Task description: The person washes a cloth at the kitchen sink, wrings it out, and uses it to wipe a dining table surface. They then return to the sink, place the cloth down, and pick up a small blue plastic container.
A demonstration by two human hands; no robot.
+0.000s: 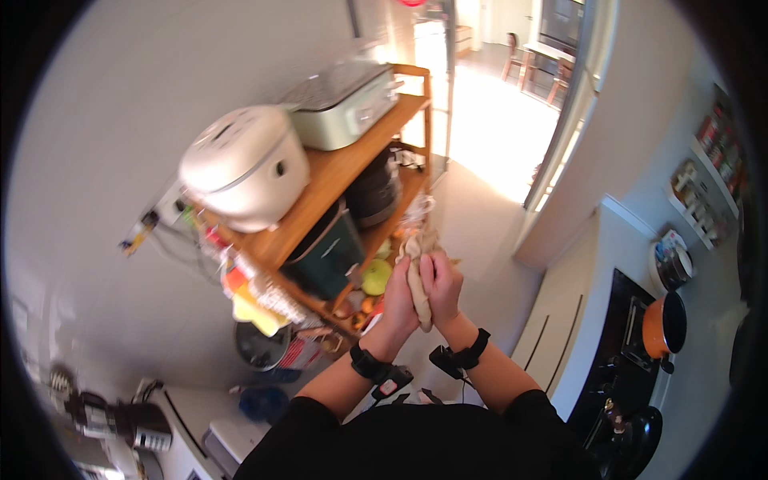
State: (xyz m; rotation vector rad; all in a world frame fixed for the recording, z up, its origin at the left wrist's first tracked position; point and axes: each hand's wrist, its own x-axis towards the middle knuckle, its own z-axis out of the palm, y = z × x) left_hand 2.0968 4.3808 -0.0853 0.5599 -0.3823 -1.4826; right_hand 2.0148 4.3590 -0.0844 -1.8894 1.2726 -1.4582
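Note:
Both of my hands grip a bunched beige cloth [419, 295] in front of my body. My left hand [398, 295] closes around its left side, and my right hand [443, 285] squeezes it from the right. A crumpled end of the cloth sticks out above my fingers, while a twisted length hangs down between my palms. Each wrist wears a black strap with a small device. Just left of my hands stands a wooden shelf rack [354, 150], and a round yellow-green fruit or vegetable [377, 276] sits on its low level.
A white rice cooker [246, 165] and a pale green electric cooker [342, 105] stand on the rack's top. Below is a dark green bin-like container [329, 252]. To the right, an orange pot [663, 324] rests on a black gas hob [612, 360]. A bright doorway [492, 126] lies ahead.

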